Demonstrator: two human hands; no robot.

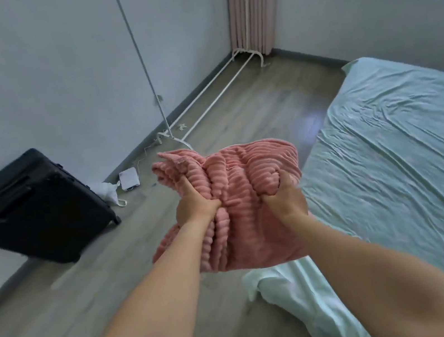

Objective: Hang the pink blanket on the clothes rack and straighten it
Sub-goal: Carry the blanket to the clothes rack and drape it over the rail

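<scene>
Left hand and right hand both clenched in bunched pink blanket, midair; clothes rack along wall

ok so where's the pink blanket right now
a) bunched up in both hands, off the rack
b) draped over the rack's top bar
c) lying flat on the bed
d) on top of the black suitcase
a: the pink blanket is a bunched bundle gripped by the left hand and the right hand above the floor, with the clothes rack standing beyond it by the wall.
</scene>
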